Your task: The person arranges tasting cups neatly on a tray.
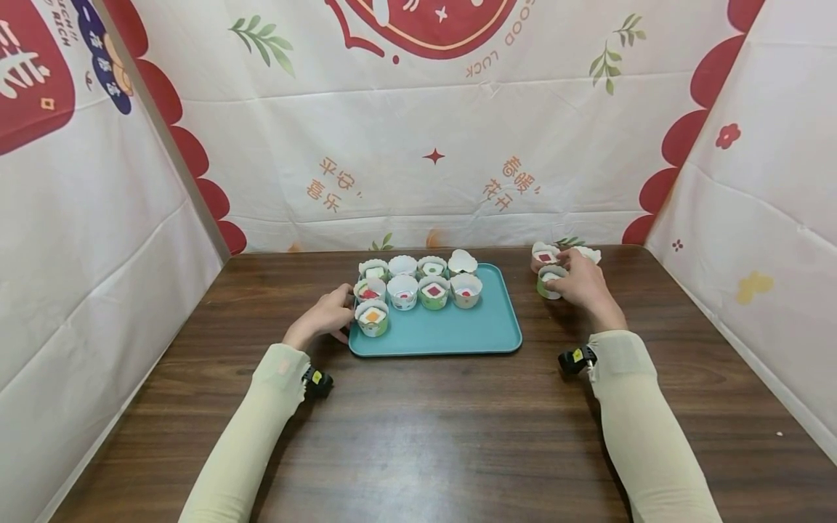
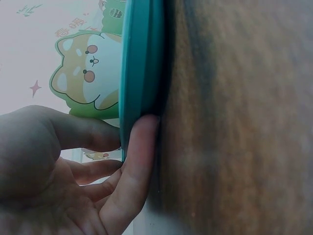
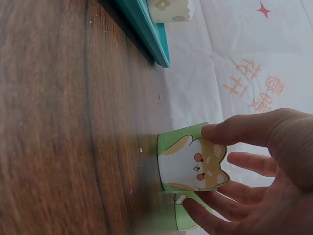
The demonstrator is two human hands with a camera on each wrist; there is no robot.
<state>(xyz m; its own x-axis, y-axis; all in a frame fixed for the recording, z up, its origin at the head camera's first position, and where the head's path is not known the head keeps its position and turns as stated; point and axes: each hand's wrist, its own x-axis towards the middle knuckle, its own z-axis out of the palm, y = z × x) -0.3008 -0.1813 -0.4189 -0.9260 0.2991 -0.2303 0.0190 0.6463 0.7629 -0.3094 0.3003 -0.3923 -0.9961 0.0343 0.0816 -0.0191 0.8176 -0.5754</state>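
Observation:
My left hand [image 1: 327, 314] is at the left edge of a teal tray [image 1: 451, 340]. In the left wrist view its fingers [image 2: 139, 156] lie around the tray's rim. On the tray stand several patterned paper cake cups [image 1: 434, 291] with small cakes or white filling, one orange-centred cup [image 1: 372, 318] at the front left. Over at the back right, my right hand [image 1: 584, 287] grips a green paper cup [image 3: 188, 159] with a dog face, thumb on one side and fingers on the other. Whether this cup touches the table cannot be told.
Beside the right hand stand a cup with a red-centred cake [image 1: 544, 257] and a pale cup [image 1: 588, 254] partly hidden by the hand. The brown wooden table [image 1: 418, 436] ends at a printed white cloth [image 1: 418, 145] behind. Small white crumbs lie on the table.

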